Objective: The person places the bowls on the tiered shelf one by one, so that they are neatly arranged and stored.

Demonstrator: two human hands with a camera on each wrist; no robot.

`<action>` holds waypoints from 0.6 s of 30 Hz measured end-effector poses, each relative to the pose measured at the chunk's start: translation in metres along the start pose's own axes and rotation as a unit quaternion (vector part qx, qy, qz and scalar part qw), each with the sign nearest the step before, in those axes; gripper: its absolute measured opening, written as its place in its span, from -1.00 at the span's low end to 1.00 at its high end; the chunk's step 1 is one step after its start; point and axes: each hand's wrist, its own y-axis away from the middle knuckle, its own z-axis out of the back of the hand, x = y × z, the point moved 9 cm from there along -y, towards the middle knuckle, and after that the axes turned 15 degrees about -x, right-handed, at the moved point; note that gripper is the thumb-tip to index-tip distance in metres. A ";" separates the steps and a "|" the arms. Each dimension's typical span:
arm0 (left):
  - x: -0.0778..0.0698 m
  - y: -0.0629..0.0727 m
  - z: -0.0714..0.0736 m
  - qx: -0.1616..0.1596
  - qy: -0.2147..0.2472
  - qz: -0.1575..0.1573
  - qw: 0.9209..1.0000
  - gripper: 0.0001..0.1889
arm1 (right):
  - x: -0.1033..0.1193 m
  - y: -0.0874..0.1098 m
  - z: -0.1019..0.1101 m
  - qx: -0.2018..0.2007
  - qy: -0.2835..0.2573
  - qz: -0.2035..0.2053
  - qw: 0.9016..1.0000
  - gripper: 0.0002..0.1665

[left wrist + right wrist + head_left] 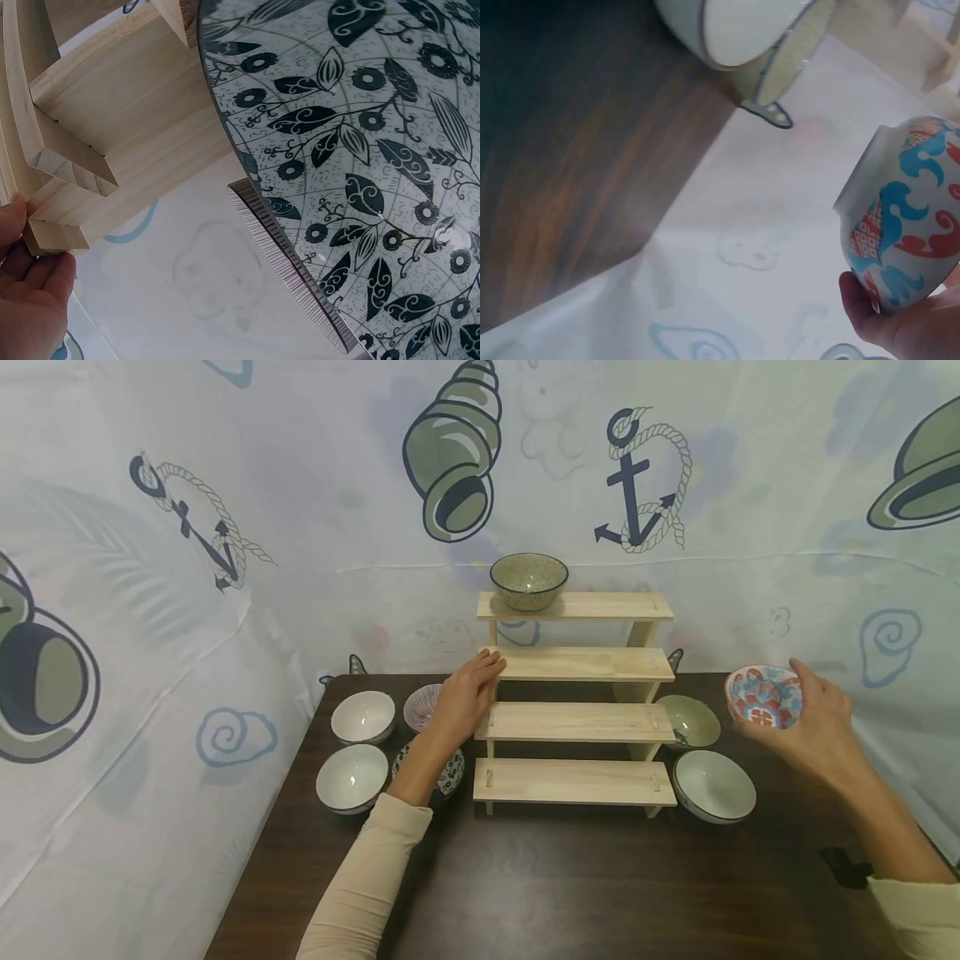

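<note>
In the head view, a wooden four-tier shelf stand (574, 783) stands on the table. My left hand (467, 695) pinches the left end of its second tier from the top; the left wrist view shows thumb and fingers around that board end (58, 237). At the right, my right hand (825, 731) grips a small bowl (763, 697) patterned in red and blue, raised above the table. It is tilted, its inside facing the head camera. In the right wrist view its patterned outside (907, 217) shows. A speckled green bowl (528, 583) sits at the left end of the top tier.
Left of the stand are two white bowls (352, 778), a striped bowl (420, 706) and a dark leaf-patterned bowl (453, 772), partly behind my left arm. Right of it sit a green bowl (688, 722) and a pale bowl (715, 787). A printed cloth (322, 510) hangs behind.
</note>
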 end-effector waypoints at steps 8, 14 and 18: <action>0.000 0.000 0.001 -0.002 0.003 -0.002 1.000 -0.62 | 0.029 0.001 0.013 -0.008 -0.020 0.030 0.999 0.39; 0.000 0.001 0.000 0.002 0.004 0.002 1.000 -0.62 | 0.044 0.002 0.016 -0.015 -0.028 0.049 0.998 0.38; 0.000 0.001 0.000 0.002 0.003 0.002 1.000 -0.62 | 0.055 0.003 0.021 -0.028 -0.038 0.063 0.997 0.35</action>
